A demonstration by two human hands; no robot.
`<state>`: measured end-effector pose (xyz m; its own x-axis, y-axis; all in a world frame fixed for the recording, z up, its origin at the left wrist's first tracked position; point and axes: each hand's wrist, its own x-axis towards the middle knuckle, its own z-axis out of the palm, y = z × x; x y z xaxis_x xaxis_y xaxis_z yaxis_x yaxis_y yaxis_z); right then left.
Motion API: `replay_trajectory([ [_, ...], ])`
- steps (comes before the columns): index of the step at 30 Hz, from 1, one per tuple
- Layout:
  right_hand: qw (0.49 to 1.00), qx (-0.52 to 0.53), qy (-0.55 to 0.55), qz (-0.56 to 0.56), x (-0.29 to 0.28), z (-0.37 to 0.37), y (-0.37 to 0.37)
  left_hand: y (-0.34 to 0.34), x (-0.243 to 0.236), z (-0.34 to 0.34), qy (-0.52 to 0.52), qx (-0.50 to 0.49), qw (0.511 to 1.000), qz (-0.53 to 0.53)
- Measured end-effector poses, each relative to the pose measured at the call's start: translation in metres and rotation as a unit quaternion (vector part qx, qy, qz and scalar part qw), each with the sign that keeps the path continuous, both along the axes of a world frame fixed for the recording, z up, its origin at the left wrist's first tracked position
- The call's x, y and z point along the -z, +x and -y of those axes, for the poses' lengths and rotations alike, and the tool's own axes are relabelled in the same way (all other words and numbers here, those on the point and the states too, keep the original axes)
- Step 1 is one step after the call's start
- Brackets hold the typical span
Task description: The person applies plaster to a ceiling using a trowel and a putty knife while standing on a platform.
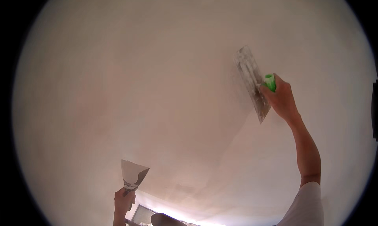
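Observation:
My right hand point(280, 97) is closed round the green handle of a plastering trowel point(252, 82). The trowel's long metal blade is smeared with pale plaster and lies against or very close to the broad pale plastered surface point(169, 88); the exact contact cannot be made out. Low on the left, my left hand point(123, 202) grips a putty knife point(134, 174) by its handle, blade pointing up. A light layer of plaster covers much of that wide blade, leaving a darker patch near its right side. The putty knife is apart from the trowel.
The pale surface fills most of the view, with a smoother, lighter area below the trowel. At the bottom, a bright strip of light point(173, 214) runs beside a framed panel point(142, 215). A dark rounded shape point(165, 220) juts in at the lower edge.

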<state>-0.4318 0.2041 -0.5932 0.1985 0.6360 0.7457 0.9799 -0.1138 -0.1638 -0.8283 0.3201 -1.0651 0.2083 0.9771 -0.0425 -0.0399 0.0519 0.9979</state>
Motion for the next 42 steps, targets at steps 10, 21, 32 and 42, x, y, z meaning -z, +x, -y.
replay_trajectory([
  [10, 0.978, 0.150, 0.024, 0.145, -0.170, 0.007, 0.020, 0.008, -0.036, -0.004, 0.039, 0.023, 0.998, -0.041],
  [21, 0.867, -0.074, -0.300, 0.391, 0.023, -0.102, -0.011, 0.027, -0.161, 0.044, -0.051, 0.022, 0.992, -0.117],
  [32, 0.803, -0.120, -0.441, 0.383, 0.545, -0.116, 0.033, 0.030, -0.100, 0.030, -0.083, -0.039, 0.985, -0.145],
  [42, 0.756, -0.063, -0.636, 0.143, 0.670, -0.104, 0.060, 0.033, -0.107, 0.035, -0.089, -0.093, 0.977, -0.168],
])
